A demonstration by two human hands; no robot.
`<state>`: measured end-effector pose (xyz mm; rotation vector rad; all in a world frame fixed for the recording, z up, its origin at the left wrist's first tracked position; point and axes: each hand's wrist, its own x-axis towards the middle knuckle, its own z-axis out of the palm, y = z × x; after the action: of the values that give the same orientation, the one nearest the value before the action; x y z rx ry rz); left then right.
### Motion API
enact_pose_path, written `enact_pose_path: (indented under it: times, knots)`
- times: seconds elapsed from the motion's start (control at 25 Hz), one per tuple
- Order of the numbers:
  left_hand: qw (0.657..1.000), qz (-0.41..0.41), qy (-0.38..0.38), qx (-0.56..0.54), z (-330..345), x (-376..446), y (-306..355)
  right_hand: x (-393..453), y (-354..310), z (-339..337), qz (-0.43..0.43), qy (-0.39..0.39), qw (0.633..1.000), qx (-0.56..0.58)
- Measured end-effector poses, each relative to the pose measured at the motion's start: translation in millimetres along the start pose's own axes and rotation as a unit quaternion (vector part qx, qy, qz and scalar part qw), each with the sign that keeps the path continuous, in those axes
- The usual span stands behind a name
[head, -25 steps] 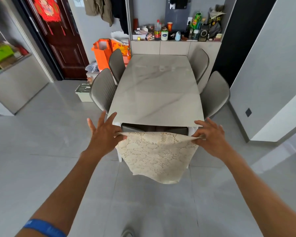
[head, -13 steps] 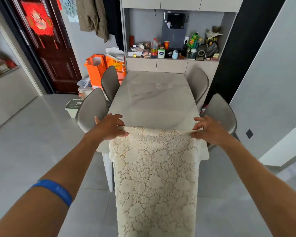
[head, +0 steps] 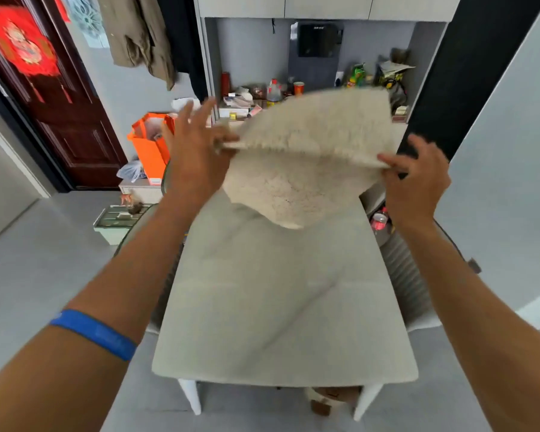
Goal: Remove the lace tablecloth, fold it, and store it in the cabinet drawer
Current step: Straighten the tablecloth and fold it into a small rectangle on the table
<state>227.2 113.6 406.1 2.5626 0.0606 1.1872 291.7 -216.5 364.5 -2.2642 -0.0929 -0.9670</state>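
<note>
L hand [head: 197, 151] & R hand [head: 415, 182] pinch lace tablecloth [head: 309, 157] corners, cloth airborne over bare marble table [head: 278, 300].

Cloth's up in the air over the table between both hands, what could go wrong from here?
1. The left hand looks splayed, pinching the lace tablecloth with little more than the thumb; that corner may slip.
2. The cloth's far edge billows toward the cluttered counter niche, near the plastic bottle and orange cup; it might knock them.
3. The slack middle sags toward the table, so the fold may land crooked.
</note>
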Motion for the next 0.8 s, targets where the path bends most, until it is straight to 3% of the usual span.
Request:
enact_pose_path:
  times: [0.12, 0.2, 0.24, 0.32, 0.4, 0.44, 0.68, 0.8]
  knots:
    - [0.992, -0.013, -0.12, 0.027, 75.7, -71.0, -28.5, -55.2, 63.7, 58.3, -0.027, -0.082, 0.996, 0.005]
    - [0.966, -0.065, -0.243, 0.065, 124.9, -159.0, -50.1, -123.2, 115.5, 85.2, -0.011, -0.175, 0.983, -0.053]
    - [0.937, -0.123, -0.317, 0.077, 141.4, -210.2, -57.2, -164.0, 140.7, 92.4, 0.024, -0.267, 0.96, -0.086]
    - [0.85, -0.255, -0.449, 0.109, 172.1, -297.9, -64.4, -230.7, 191.6, 102.4, 0.124, -0.449, 0.875, -0.131]
    - [0.78, -0.336, -0.513, 0.124, 192.4, -338.8, -62.8, -259.5, 228.1, 113.4, 0.209, -0.535, 0.809, -0.12]
    - [0.763, -0.354, -0.528, 0.118, 200.7, -343.1, -58.7, -258.7, 235.5, 121.5, 0.223, -0.564, 0.786, -0.115]
    - [0.761, -0.353, -0.542, 0.051, 256.5, -304.2, -38.9, -211.7, 232.9, 187.2, 0.255, -0.598, 0.759, -0.041]
    - [0.779, -0.324, -0.536, 0.005, 282.9, -285.4, -26.7, -197.4, 229.7, 194.8, 0.284, -0.586, 0.759, -0.008]
